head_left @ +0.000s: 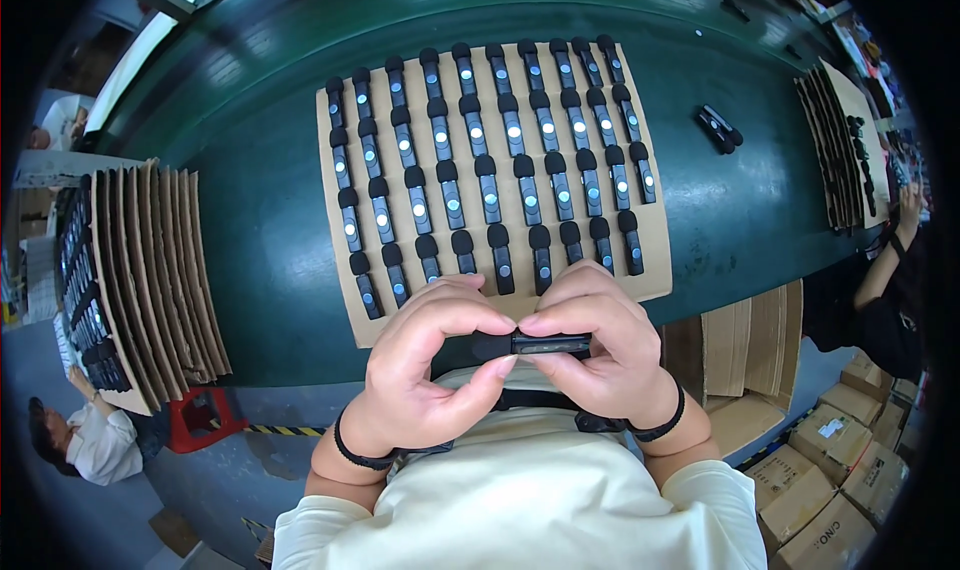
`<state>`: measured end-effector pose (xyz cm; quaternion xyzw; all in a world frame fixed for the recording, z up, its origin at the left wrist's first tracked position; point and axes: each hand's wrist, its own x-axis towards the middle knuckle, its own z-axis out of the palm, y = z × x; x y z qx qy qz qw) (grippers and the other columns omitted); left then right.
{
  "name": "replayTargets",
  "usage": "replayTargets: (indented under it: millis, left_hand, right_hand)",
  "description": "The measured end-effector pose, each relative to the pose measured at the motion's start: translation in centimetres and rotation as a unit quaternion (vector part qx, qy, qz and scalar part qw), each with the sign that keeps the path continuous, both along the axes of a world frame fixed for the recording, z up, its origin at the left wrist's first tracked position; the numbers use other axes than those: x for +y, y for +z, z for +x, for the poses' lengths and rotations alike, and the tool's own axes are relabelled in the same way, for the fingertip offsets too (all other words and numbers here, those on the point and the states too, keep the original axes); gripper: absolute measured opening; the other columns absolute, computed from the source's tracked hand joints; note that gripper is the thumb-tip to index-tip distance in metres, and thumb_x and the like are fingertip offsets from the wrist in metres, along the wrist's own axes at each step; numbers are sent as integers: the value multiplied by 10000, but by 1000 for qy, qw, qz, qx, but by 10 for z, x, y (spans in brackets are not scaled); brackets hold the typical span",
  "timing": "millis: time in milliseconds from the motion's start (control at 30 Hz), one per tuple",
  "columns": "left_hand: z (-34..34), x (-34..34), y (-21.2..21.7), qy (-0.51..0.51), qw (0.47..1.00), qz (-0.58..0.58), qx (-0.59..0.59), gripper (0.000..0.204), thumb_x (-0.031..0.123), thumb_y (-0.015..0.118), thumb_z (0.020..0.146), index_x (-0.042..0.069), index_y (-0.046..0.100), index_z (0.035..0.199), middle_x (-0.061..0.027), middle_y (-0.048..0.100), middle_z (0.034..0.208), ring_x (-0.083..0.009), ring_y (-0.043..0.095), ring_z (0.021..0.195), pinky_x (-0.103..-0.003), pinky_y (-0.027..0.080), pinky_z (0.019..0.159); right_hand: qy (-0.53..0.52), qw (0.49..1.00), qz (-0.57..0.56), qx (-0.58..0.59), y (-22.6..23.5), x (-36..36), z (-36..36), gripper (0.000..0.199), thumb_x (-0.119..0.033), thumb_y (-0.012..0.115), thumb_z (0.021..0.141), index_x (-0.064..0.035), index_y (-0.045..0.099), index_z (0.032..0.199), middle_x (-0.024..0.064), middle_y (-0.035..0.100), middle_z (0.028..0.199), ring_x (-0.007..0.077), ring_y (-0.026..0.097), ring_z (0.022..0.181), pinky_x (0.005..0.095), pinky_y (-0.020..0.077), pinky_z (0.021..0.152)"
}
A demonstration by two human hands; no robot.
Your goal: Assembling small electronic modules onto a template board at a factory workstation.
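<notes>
Low over the near edge of the cardboard sheet [652, 265], a small black clip-on microphone [552, 345] with a foam tip is held level between both my hands. My left hand [425, 355] pinches its foam end with thumb and forefinger. At the other end, my right hand [610, 340] grips the body, its thumb and fingertips meeting my left ones near the middle. Several similar black microphones [531, 195] lie in rows on the sheet, foam tips pointing away from me, each with a pale round spot. My hands partly cover the nearest row.
The sheet lies on a green table [265, 240]. Upright cardboard sheets [165, 280] stand at the left, others [822, 150] at the right. Loose black microphones [718, 130] lie right of the sheet. Below are a red stool [200, 420] and cartons [830, 440]. People work at both sides.
</notes>
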<state>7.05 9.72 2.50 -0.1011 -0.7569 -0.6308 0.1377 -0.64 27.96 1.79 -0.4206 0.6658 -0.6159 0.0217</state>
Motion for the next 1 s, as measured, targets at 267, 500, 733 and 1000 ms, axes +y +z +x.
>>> replayTargets:
  millis: [267, 500, 733, 1000]
  left_hand:
    - [-3, 2, 4, 8, 997, -54, 55, 296, -22, 719, 731, 28, 610, 1002, -95, 655, 896, -258, 635, 816, -482, 473, 923]
    - [-4, 3, 2, 36, 992, -87, 84, 295, -24, 727, 702, 45, 621, 969, -90, 645, 874, -265, 631, 800, -491, 473, 929]
    - [-3, 2, 5, 42, 990, -118, 72, 313, -9, 736, 698, 29, 637, 993, -103, 657, 891, -272, 636, 806, -497, 476, 933]
    - [-1, 1, 9, 32, 994, -100, 33, 275, -10, 713, 728, -11, 658, 998, -122, 675, 913, -259, 647, 852, -485, 471, 949]
  right_hand:
    - [-7, 999, 2, 48, -1, 0, 0, 342, 46, 749, 682, -18, 635, 997, 96, 628, 894, 227, 567, 758, 346, 435, 679]
    - [-17, 1000, 7, 4, 1, 0, 4, 318, 29, 752, 722, 9, 625, 1013, 119, 635, 918, 239, 586, 785, 342, 456, 701]
    - [-30, 999, 32, 11, 7, 3, 8, 328, 40, 747, 730, 26, 632, 1037, 133, 644, 934, 252, 618, 813, 331, 496, 697]
    - [-50, 998, 44, 2, 14, 2, 11, 351, 74, 746, 705, 27, 657, 1041, 145, 653, 940, 265, 641, 816, 332, 532, 686]
